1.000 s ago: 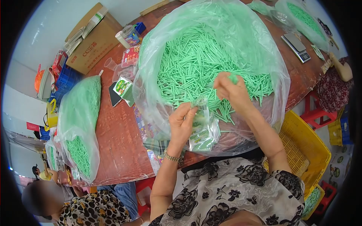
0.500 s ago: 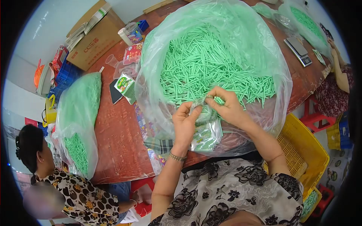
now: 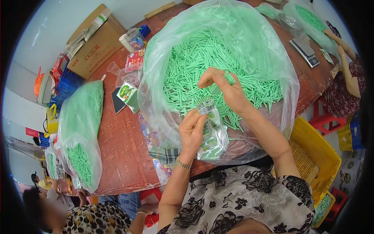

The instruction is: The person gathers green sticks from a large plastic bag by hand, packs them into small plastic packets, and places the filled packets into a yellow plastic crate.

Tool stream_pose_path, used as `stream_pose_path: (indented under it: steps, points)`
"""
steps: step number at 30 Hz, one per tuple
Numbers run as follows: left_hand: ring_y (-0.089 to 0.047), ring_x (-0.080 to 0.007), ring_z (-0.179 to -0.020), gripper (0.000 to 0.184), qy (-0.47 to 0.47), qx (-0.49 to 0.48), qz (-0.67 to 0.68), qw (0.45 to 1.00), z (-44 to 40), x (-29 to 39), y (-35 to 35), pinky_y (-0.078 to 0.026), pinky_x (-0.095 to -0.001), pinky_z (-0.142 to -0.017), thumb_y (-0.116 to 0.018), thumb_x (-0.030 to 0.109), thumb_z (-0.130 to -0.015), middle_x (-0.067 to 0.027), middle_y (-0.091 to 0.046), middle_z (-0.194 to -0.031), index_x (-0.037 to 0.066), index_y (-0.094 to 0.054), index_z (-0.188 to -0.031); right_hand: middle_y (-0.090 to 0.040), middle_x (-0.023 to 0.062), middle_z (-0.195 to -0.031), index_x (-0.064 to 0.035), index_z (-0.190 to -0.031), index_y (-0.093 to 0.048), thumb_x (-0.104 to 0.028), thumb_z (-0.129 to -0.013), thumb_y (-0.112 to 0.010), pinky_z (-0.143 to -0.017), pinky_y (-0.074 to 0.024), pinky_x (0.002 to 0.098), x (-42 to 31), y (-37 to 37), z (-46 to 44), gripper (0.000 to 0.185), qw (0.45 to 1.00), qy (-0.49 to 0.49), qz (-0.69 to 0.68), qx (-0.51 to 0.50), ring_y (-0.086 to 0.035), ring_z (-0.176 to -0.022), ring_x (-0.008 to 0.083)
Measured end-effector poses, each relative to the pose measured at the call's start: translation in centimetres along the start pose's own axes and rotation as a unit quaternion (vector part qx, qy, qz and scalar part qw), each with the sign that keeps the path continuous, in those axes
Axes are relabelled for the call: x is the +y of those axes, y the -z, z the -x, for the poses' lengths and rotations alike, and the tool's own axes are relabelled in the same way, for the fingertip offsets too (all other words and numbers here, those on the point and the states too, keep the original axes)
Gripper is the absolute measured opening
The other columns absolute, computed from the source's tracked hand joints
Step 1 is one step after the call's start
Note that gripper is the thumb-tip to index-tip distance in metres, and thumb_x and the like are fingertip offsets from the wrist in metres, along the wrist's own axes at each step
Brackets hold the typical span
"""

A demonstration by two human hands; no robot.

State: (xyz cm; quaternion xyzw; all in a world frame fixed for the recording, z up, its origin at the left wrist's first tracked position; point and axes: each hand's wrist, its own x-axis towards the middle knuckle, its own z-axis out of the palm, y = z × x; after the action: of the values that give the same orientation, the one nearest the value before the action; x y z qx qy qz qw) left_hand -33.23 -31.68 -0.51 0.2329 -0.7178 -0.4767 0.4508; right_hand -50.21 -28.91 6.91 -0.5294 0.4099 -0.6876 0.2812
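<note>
My left hand [image 3: 191, 132] pinches the top of a clear printed packet [image 3: 206, 106], above several green-and-silver packets [image 3: 213, 141] at the near edge of the big bag. Above and to the right, my right hand [image 3: 228, 91] is curled around a small bundle of green sticks [image 3: 229, 78], whose ends show past the fingers. Beneath and beyond both hands, a large pile of green sticks [image 3: 194, 58] lies in an open clear plastic bag [image 3: 290, 84]. How full the pinched packet is, I cannot tell.
Left of the big bag are a filled packet [image 3: 127, 93], a dark phone [image 3: 117, 100], a second bag of sticks [image 3: 81, 113] and a carton [image 3: 93, 48]. A scale [image 3: 305, 52] is at right. Yellow crate [image 3: 315, 156] below right. Co-workers sit lower left [image 3: 97, 218] and right [image 3: 346, 85].
My right hand has moved up and away from the packet, still with sticks in it. My left hand stays nearly in place. The co-worker at lower left has leaned lower.
</note>
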Motion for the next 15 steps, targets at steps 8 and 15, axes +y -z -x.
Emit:
stream_pose_path:
  steps: [8, 15]
  points:
    - [-0.059, -0.0122, -0.083, 0.018, 0.005, -0.007, -0.019, 1.000, 0.3, -0.5, 0.0, -0.047, -0.0245, -0.071, -0.067, -0.001, -0.088, -0.0079, -0.066, -0.100, -0.003, -0.069, -0.105, -0.061, 0.0063, -0.097, -0.0013, -0.093, -0.064, -0.035, -0.107, -0.037, -0.091, -0.0439, 0.0314, 1.8, -0.5, 1.1, 0.046, 0.998, -0.013, 0.007, -0.059, -0.057, -0.094, 0.0162]
    - [-0.057, -0.0102, -0.079, 0.016, 0.023, 0.006, 0.005, 1.000, 0.4, -0.5, -0.2, -0.046, -0.0241, -0.068, -0.067, -0.002, -0.088, -0.0070, -0.065, -0.096, -0.005, -0.068, -0.104, -0.062, 0.0052, -0.095, -0.0005, -0.096, -0.066, -0.031, -0.106, -0.040, -0.091, -0.0439, 0.0312, 2.2, -0.4, 2.1, 0.041, 0.997, -0.029, 0.015, -0.067, -0.057, -0.095, 0.0154]
